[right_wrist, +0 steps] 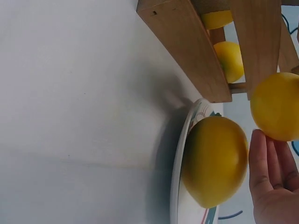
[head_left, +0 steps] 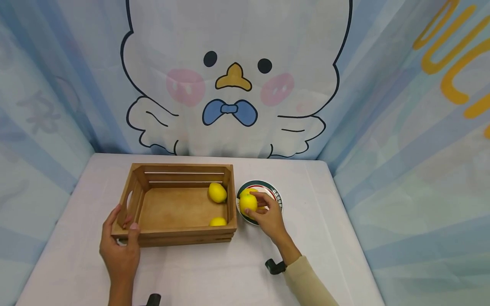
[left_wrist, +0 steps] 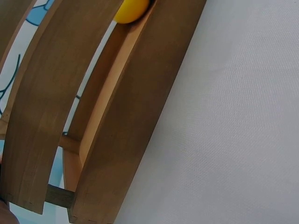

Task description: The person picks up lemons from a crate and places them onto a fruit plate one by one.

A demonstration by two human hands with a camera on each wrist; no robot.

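A slatted wooden crate (head_left: 176, 231) stands on the white table, and my left hand (head_left: 121, 253) grips its left end, thumb over the near corner. Inside the crate, toward its right end, lie two yellow lemons, one farther back (head_left: 217, 193) and one (head_left: 218, 221) partly hidden by the front wall. My right hand (head_left: 272, 219) pinches another lemon (right_wrist: 278, 107) between thumb and fingers, over a round plate (head_left: 278, 196) with a dark green rim. In the right wrist view a further lemon (right_wrist: 215, 161) sits on that plate, below the held one.
The plate stands close against the crate's right side. Printed cloth (head_left: 229, 140) hangs behind the table (head_left: 199, 276) and along both sides. Dark wrist-camera mounts show near the right wrist (head_left: 275, 267) and at the bottom edge (head_left: 154, 299).
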